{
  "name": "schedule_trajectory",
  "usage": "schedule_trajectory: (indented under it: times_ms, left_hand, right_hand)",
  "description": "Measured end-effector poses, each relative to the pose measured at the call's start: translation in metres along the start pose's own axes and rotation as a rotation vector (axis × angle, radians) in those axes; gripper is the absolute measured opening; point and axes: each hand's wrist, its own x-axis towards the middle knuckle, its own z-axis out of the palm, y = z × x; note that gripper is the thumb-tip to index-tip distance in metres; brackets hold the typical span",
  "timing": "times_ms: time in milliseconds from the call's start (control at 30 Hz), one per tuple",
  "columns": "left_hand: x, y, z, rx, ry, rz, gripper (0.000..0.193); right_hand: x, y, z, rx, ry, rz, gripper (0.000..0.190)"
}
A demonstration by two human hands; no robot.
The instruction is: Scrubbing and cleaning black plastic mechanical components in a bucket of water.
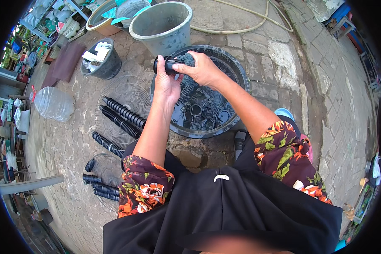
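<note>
My left hand [167,87] holds a short black plastic cylinder [169,65], its thumb along the outside. Bunched in my right hand [203,68] is a dark grey-blue scrubbing mesh [186,60], pressed to the cylinder's right end, and my right thumb rests on the cylinder too. Both hands are above the far left part of a round black tub [206,135]. Dark water in the tub partly covers several black ring-shaped parts [208,123]. A coiled black piece near my left wrist is partly hidden.
Left of the tub, black corrugated tubes [120,122] lie on a wire fan grille [106,92], with more on a smaller grille [104,162]. A grey bucket [177,35], a dark pail [109,68] and a clear plastic bottle [54,103] stand or lie around. A hose [238,31] crosses the paving.
</note>
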Motion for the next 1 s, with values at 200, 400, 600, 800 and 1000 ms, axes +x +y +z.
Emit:
schedule_trajectory:
  times_ms: [200, 400, 600, 800, 1000]
  left_hand:
    - [0.018, 0.011, -0.029, -0.048, 0.250, 0.008, 0.053]
    - [0.005, 0.021, -0.010, -0.073, 0.086, -0.024, 0.058]
    - [-0.012, -0.003, 0.010, 0.047, 0.006, -0.058, 0.060]
    - [-0.020, 0.003, 0.014, -0.010, -0.242, -0.075, 0.052]
    - [-0.005, 0.001, 0.000, -0.142, -0.129, -0.148, 0.058]
  right_hand:
    - [-0.007, -0.023, -0.009, -0.625, -0.092, -0.061, 0.051]
    - [-0.006, -0.011, -0.041, -0.827, -0.017, 0.048, 0.055]
    - [-0.014, -0.023, 0.012, 0.146, 0.155, 0.360, 0.052]
    - [-0.013, -0.019, 0.001, 0.799, 0.092, 0.738, 0.051]
    - [-0.007, -0.005, 0.014, -0.104, 0.382, 0.052, 0.056]
